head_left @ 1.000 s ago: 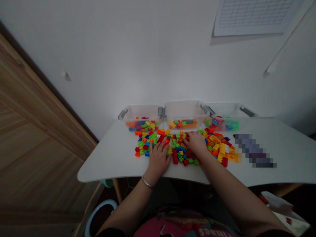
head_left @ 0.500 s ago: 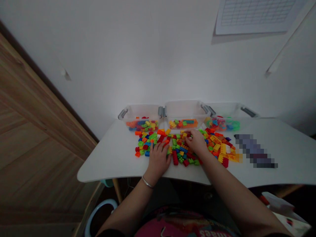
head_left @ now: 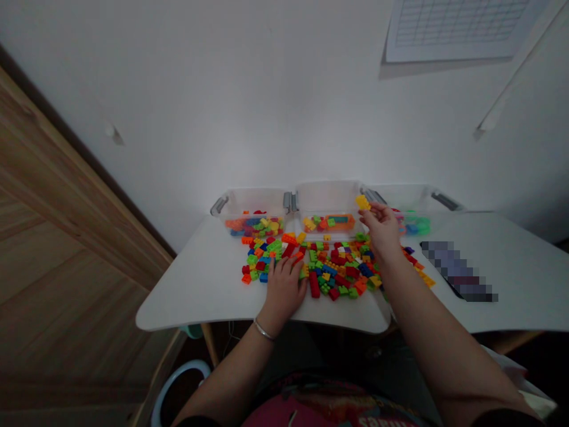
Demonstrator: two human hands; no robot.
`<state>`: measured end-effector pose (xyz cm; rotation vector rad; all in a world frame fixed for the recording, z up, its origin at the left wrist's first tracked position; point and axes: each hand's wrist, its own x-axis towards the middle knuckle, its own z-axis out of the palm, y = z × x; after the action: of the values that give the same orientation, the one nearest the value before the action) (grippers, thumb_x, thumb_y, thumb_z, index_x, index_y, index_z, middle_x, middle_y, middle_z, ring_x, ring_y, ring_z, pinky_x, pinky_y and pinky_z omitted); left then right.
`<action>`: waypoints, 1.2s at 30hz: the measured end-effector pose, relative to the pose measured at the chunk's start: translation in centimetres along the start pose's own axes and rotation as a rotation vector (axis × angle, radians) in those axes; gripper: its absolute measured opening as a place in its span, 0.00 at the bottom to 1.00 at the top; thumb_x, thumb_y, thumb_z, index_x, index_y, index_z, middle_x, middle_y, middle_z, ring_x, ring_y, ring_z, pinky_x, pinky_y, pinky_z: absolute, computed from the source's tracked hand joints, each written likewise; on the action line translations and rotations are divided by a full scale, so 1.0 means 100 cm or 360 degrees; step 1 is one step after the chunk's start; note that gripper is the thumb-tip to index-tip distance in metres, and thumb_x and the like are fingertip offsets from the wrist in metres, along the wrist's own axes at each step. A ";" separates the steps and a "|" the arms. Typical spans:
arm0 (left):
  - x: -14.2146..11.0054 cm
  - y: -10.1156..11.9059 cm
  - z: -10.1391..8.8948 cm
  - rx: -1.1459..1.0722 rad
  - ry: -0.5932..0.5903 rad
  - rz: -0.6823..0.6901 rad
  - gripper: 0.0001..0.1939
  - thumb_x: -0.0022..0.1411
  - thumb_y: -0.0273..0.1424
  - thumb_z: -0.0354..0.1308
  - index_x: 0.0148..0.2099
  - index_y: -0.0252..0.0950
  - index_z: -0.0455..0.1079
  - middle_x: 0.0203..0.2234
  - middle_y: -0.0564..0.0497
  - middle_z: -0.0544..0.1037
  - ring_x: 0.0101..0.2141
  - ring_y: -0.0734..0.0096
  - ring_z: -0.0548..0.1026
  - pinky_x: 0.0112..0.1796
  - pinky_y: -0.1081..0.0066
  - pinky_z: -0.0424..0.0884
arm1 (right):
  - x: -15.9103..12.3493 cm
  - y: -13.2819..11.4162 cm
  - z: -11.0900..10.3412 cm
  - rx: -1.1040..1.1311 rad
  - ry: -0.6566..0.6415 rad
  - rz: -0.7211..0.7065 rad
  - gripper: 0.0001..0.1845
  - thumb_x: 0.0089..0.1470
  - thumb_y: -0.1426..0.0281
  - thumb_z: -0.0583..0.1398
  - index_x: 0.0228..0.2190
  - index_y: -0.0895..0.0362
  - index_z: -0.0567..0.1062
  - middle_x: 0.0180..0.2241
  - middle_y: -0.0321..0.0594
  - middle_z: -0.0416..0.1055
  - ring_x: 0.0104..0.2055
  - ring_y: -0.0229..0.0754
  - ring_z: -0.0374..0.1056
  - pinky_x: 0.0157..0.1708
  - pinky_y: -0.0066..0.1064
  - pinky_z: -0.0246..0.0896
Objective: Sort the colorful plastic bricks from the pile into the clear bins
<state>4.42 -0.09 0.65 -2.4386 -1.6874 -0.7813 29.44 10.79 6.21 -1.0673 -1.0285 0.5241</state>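
Observation:
A yellow building brick point(head_left: 363, 203) is pinched between the fingertips of my right hand point(head_left: 384, 230). That hand is raised near the right end of the middle clear bin point(head_left: 329, 198). My left hand point(head_left: 285, 284) lies palm down with its fingers spread on the left part of a brick pile point(head_left: 338, 261). Red, green, blue, orange and yellow bricks make up the pile, spread along the table in front of the bins. The middle bin has some bricks and an orange piece at its bottom.
A left clear bin point(head_left: 255, 201) and a right clear bin point(head_left: 411, 198), both partly filled, flank the middle one against the wall. At the right of the white table point(head_left: 191, 284) lies a blurred-out dark phone-like object point(head_left: 457, 273). A gridded paper point(head_left: 448, 29) hangs on the wall.
My right hand has risen from the brick pile, moving up and to the right with the yellow brick. My left hand has stayed on the pile.

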 end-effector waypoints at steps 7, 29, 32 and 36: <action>-0.001 -0.001 0.002 0.0010 -0.0003 0.0003 0.20 0.61 0.34 0.56 0.55 0.40 0.69 0.53 0.44 0.74 0.55 0.51 0.67 0.62 0.43 0.52 | 0.024 -0.010 0.013 -0.0597 -0.0012 -0.0286 0.15 0.47 0.62 0.61 0.35 0.58 0.72 0.35 0.44 0.74 0.36 0.42 0.69 0.40 0.38 0.65; -0.001 -0.002 0.001 0.0010 0.0011 0.0033 0.20 0.61 0.33 0.57 0.55 0.38 0.69 0.53 0.45 0.74 0.55 0.54 0.67 0.62 0.44 0.51 | 0.021 -0.011 0.024 -0.1584 -0.0254 -0.0621 0.17 0.57 0.63 0.53 0.34 0.57 0.80 0.36 0.48 0.77 0.43 0.52 0.67 0.48 0.45 0.56; -0.001 -0.002 0.002 0.0010 0.0018 0.0035 0.20 0.61 0.33 0.57 0.55 0.39 0.69 0.53 0.45 0.74 0.55 0.53 0.67 0.62 0.44 0.50 | 0.009 -0.011 0.017 -0.1343 -0.0213 -0.0847 0.14 0.57 0.65 0.54 0.36 0.56 0.78 0.38 0.46 0.77 0.45 0.50 0.68 0.50 0.42 0.56; -0.001 -0.002 0.003 0.0007 0.0004 0.0016 0.20 0.61 0.33 0.57 0.55 0.39 0.69 0.53 0.45 0.74 0.55 0.53 0.67 0.62 0.43 0.51 | -0.018 -0.003 0.012 -0.1237 -0.0276 -0.0943 0.13 0.58 0.66 0.53 0.35 0.56 0.77 0.37 0.44 0.77 0.43 0.48 0.68 0.49 0.41 0.58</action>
<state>4.35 0.00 0.33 -2.4404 -1.6727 -0.7782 27.52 9.87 5.87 -1.3095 -1.6914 -0.3087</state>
